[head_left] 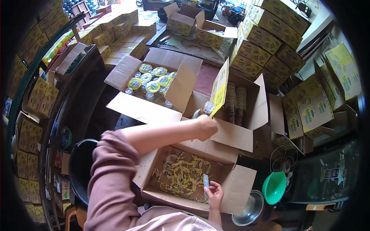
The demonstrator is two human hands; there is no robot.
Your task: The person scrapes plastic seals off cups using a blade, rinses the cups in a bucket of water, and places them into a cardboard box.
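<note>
My left hand (206, 128) reaches across to the right, its fingers wrapped round a clear plastic cup (209, 107) at the edge of an open carton. Lower down, my right hand (214, 194) pinches a thin, flat grey blade (206, 181) pointing upward. It is over the right side of a low carton (243, 188) holding yellow and pale shredded strips (181, 173). Beyond my left forearm, another carton (135, 109) contains clear cups with yellow-green printed lids (153, 86). Tall nested stacks of brownish cups (236, 102) stand in the carton beside my left hand.
A metal bowl (248, 210) and a green basin (274, 188) sit at the lower right. A black bucket (83, 169) stands at left. Printed lemon cartons (266, 38) are piled at the back right, with more (115, 34) at the back left.
</note>
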